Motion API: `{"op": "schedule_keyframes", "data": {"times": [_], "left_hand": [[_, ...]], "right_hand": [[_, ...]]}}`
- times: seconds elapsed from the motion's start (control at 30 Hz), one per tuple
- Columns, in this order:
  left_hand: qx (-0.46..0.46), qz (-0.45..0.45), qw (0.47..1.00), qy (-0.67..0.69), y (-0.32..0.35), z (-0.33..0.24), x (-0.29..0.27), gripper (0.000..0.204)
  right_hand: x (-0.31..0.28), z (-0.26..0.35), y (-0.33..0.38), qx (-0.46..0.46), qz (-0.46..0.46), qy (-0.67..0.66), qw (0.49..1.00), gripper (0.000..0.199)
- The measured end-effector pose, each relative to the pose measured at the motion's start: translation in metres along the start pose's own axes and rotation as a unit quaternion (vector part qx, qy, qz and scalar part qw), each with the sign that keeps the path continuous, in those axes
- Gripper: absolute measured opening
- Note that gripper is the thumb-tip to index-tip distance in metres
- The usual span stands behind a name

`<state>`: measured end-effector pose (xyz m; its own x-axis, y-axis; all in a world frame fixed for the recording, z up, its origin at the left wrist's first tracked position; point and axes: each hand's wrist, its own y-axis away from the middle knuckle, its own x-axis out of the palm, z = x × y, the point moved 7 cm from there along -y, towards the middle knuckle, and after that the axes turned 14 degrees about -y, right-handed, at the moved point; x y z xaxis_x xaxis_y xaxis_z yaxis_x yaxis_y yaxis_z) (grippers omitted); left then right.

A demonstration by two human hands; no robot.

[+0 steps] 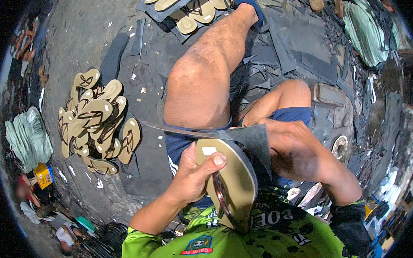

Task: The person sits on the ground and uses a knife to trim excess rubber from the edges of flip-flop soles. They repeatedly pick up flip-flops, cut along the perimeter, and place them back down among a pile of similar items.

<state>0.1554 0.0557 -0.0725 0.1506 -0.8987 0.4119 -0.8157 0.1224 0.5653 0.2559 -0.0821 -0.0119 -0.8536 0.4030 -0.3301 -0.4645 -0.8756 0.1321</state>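
Observation:
My left hand (194, 173) grips a tan flip-flop sandal (231, 178) with a dark strap, thumb pressed on its upper face, holding it upright against my green shirt. My right hand (288, 146) is closed behind the sandal's far edge, mostly hidden by a strip of dark grey rubber (255, 138). That strip peels off the sandal's sole edge and trails left into a thin point over my thigh. I cannot see whether the right hand holds a blade. My bare knees are raised in front of me.
A heap of finished tan sandals (95, 122) lies on the concrete floor to my left. More sandals (196, 9) lie by my foot at the top. Black rubber offcuts (300, 60) litter the right side. Green bundles (29, 136) lie at the far left and green bundles (370, 25) at the top right.

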Motion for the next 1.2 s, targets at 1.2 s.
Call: {"op": "schedule_keyframes", "data": {"times": [1.2], "left_hand": [[0.135,-0.106,0.927,0.335,0.018,0.001,0.054,0.022]], "right_hand": [[0.079,0.002,0.14,-0.044,-0.443,0.128,0.886,0.053]]}}
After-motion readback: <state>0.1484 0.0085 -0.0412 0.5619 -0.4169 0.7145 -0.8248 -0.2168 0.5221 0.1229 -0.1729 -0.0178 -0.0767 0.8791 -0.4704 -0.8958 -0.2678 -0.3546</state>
